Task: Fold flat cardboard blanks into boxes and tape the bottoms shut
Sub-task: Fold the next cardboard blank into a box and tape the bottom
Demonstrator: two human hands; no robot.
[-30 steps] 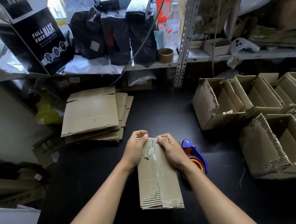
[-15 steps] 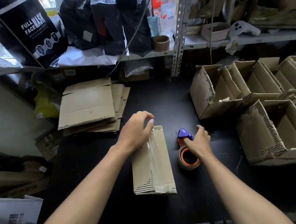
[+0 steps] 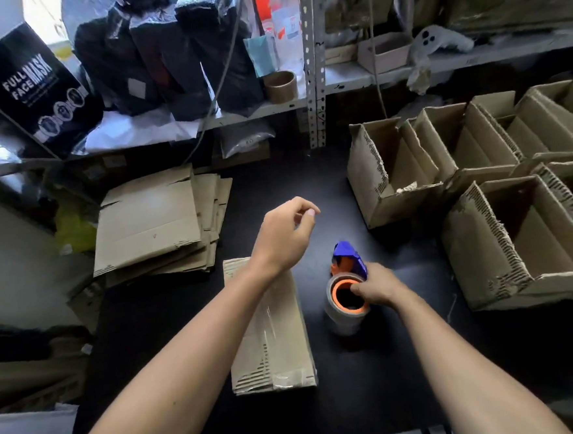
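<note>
Head view. Seen low in the middle: a box (image 3: 269, 336), pressed flat on the black table (image 3: 358, 391), long side pointing away, with clear tape shining along it and over the near end. Partly hidden at the far end by the left forearm.

Probably very light and rather stiff across the panels, but weak at the creases and at the torn, ragged edges where the fluting shows. Likely slippery on the taped strip. Better to take hold at the two long edges, on bare cardboard, and to open it by pushing these edges toward each other; better not to pull at the frayed corners.

Just right of the box: a tape gun (image 3: 348, 294), purple with an orange core, gripped by the right hand (image 3: 378, 286), fingers curled over the roll and into the core. Above the far end of the box: the left hand (image 3: 285, 237), raised off the table, fingers loosely curled, thumb near the forefinger, nothing seen between them.

Further left: a stack of blanks (image 3: 150, 223). Further right: several finished boxes (image 3: 394, 172), standing with open tops, packed close together.

On the shelf (image 3: 370, 75) behind: a black carton (image 3: 28, 85) printed "FULL FACE MASK" in white, with small round pictures below. Beside it dark plastic packs and an empty tape core (image 3: 280, 86); no other writing sharp enough to read.
</note>
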